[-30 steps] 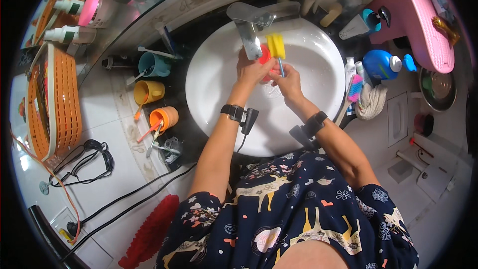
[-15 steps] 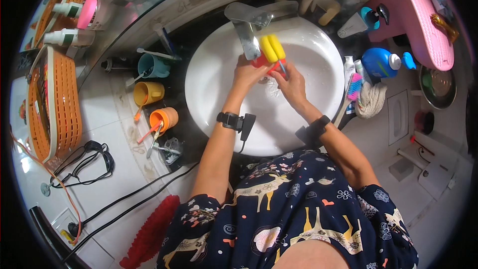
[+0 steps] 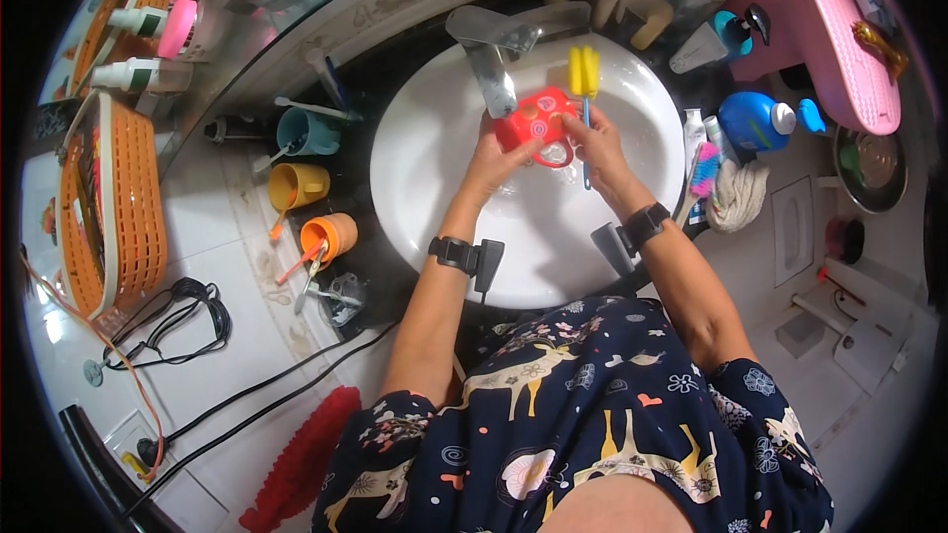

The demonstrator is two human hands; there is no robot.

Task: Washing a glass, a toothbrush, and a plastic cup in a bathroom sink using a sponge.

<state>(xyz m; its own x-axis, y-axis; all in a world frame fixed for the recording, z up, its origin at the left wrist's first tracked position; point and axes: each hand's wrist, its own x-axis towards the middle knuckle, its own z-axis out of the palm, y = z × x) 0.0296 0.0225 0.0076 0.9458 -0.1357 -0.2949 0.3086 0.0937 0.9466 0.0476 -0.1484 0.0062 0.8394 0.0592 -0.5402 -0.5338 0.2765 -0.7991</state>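
Note:
Over the white washbasin (image 3: pixel 425 188), my left hand (image 3: pixel 489 160) grips a red mug (image 3: pixel 540 121) with pale round prints on its side. The mug is tilted just below the metal faucet (image 3: pixel 491 69), its loop handle toward me. My right hand (image 3: pixel 600 148) is closed round the thin blue handle of a yellow sponge brush (image 3: pixel 584 72); its fingers also touch the mug's right side. The sponge head points away from me, beyond the fingers. Clear water glints in the basin beneath the mug. Each wrist wears a black strap.
Left of the basin stand a teal cup (image 3: pixel 308 130), a yellow mug (image 3: pixel 298 185) and an orange cup (image 3: pixel 331 232) with toothbrushes. On the right are a blue bottle (image 3: pixel 752 123) and a scrub brush (image 3: pixel 703 173). Bottles and tubes line the back ledge.
The red mug has turned and come into fuller view, its printed side showing. The sponge brush has moved right, away from the mug, and now stands upright in my right hand.

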